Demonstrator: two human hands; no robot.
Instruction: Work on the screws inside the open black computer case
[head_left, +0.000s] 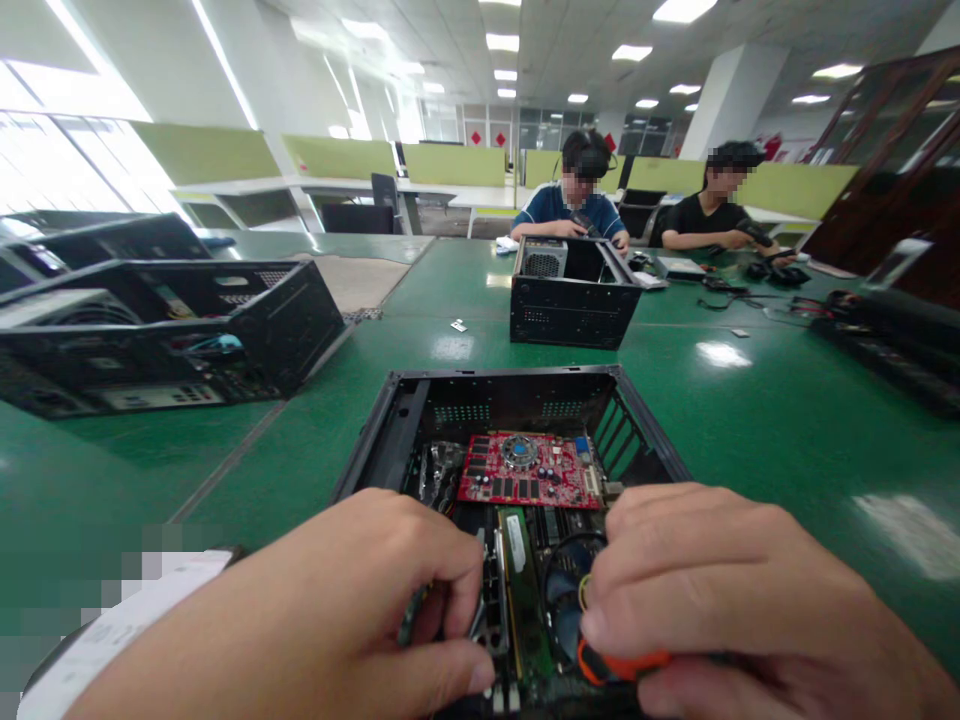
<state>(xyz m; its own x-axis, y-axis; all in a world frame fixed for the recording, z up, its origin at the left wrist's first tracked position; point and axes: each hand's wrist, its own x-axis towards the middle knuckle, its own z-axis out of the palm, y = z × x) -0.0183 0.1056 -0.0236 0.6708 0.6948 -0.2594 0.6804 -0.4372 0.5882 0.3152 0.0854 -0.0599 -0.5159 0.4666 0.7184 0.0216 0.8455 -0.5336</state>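
An open black computer case (506,374) lies before me. Inside, a red graphics card (532,470) with a round fan lies across the far part. A green memory stick (525,590) stands in its slot on the motherboard, with the dark processor fan (564,585) to its right. My left hand (382,590) is closed left of the memory stick, its curled fingers around something dark, perhaps a cable, mostly hidden. Over the fan's right side, my right hand (712,580) is closed on an orange item (626,662), whose kind its fingers hide.
Another open computer case (570,310) stands ahead on the green table (420,345), and a larger one (285,340) to the left. Two people (574,200) sit across the table. Cables (731,295) and dark parts lie at the right.
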